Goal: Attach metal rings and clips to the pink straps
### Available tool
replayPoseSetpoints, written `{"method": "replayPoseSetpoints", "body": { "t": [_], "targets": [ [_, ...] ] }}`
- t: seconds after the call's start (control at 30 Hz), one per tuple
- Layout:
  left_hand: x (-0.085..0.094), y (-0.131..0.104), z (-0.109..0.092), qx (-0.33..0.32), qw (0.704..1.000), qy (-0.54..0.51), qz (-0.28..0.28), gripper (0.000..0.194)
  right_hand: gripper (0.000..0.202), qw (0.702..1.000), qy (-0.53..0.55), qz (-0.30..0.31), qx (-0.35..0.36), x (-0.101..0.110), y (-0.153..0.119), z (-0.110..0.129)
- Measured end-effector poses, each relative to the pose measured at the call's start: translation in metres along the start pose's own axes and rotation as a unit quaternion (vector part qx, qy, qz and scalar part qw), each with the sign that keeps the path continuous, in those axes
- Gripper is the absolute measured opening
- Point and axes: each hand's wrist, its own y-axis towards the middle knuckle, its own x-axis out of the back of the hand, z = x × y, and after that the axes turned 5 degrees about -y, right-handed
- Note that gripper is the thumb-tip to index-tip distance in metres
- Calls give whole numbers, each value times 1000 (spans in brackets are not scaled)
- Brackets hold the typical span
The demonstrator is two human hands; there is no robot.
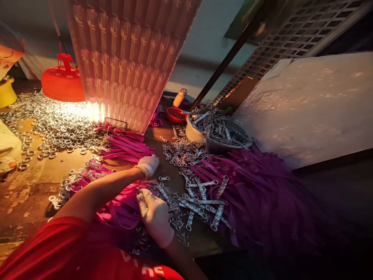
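My left hand (pixel 148 165), in a white knitted glove, is closed at the right end of a bundle of magenta straps (pixel 128 146); its fingertips are hidden. Nearer to me, my right hand (pixel 154 214), in a pale glove, pinches a small dark metal piece (pixel 138 191) between thumb and fingers. Beneath and left of it lie more pink straps (pixel 119 208) with metal rings at their ends. Silver metal links (pixel 201 202) are spread to the right of my right hand, beside a big heap of purple straps (pixel 262 186).
A red lamp (pixel 62 83) lights a pile of metal rings (pixel 67 124) at the left. Behind my hands stands a ribbed plastic sheet (pixel 128 58). A basin (pixel 194 132) heaped with metal links and a red bowl (pixel 175 115) sit at the back. A yellow container (pixel 7 93) is far left.
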Motion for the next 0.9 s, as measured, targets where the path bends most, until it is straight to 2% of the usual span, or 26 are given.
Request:
{"method": "replayPoseSetpoints", "body": {
  "t": [0.17, 0.33, 0.43, 0.53, 0.63, 0.7, 0.8, 0.9],
  "targets": [
    [30, -15, 5, -15, 998, -48, -24, 28, 32, 999, 16, 38, -24, 3, 6, -6],
    [50, -35, -6, -29, 998, -56, 22, 11, 31, 992, 119, -23, -33, 15, 18, -2],
    [64, -65, -8, -19, 996, -50, 74, 11, 29, 987, 152, -52, -6, 23, 28, 4],
    [78, -103, -4, 18, 991, -86, 103, 25, 30, 992, 110, -56, 2, 27, 36, 13],
    [80, -133, 1, 37, 990, -105, 86, 36, 30, 999, -9, -35, 6, 28, 38, 23],
    [75, -144, 4, 19, 994, -78, 73, 40, 31, 996, -82, -8, 18, 28, 35, 27],
    [66, -149, 6, -24, 999, -7, 45, 39, 33, 988, -146, 15, 41, 28, 29, 29],
    [61, -151, 4, -51, 998, -16, 16, 34, 35, 984, -171, -1, 44, 32, 24, 29]
  ]
}}
